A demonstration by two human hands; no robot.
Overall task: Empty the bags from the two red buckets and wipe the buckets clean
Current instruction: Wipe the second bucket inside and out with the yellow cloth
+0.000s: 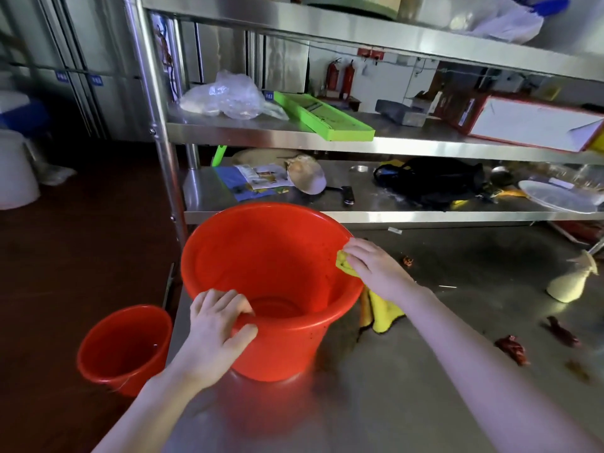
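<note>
A large red bucket (261, 266) stands upright on the steel table (425, 387), with nothing visible inside it. My left hand (217, 325) grips its near rim, fingers curled over the edge. My right hand (376, 268) holds a yellow cloth (382, 308) against the bucket's right rim; part of the cloth hangs down outside the wall. A smaller red bucket (124, 344) stands on the floor to the left of the table, open side up, with no bag in it.
Dried red chillies (513, 349) and bits lie on the table to the right, near a pale spray bottle (572, 282) on its side. A steel shelf rack (359, 142) behind holds a plastic bag, a green slicer, papers and a black bag. A white bin (16, 171) stands far left.
</note>
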